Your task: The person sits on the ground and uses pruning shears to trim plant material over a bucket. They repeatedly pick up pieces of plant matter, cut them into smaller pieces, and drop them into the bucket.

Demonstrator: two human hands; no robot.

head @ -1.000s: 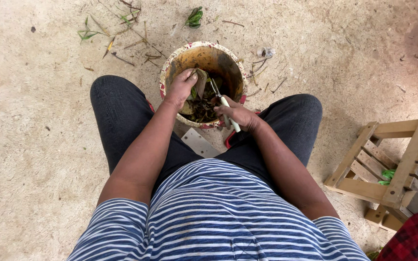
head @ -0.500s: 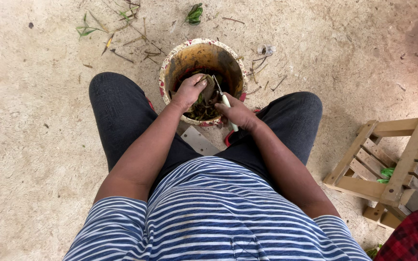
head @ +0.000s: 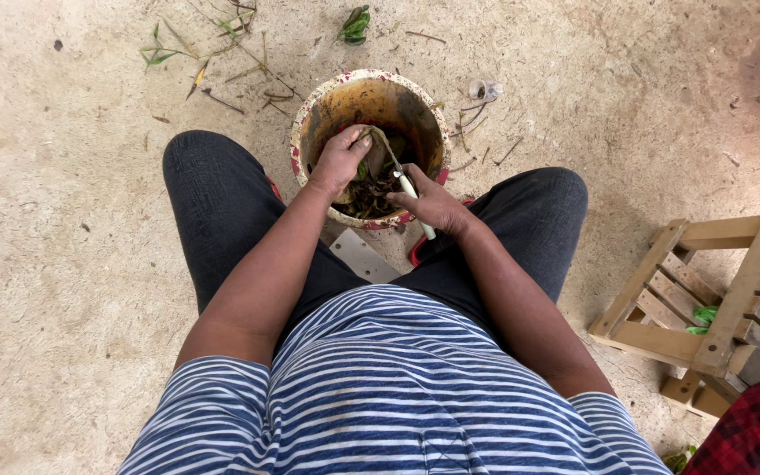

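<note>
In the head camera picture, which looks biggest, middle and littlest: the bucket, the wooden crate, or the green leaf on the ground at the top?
1. Wooden crate, though cut off at the edge and perhaps nearer the camera, so its lead over the bucket is unsure.
2. Bucket, between the knees.
3. Green leaf, clearly smallest.

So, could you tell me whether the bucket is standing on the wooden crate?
No, the bucket stands on the ground between the person's knees, while the crate sits apart at the right.
</note>
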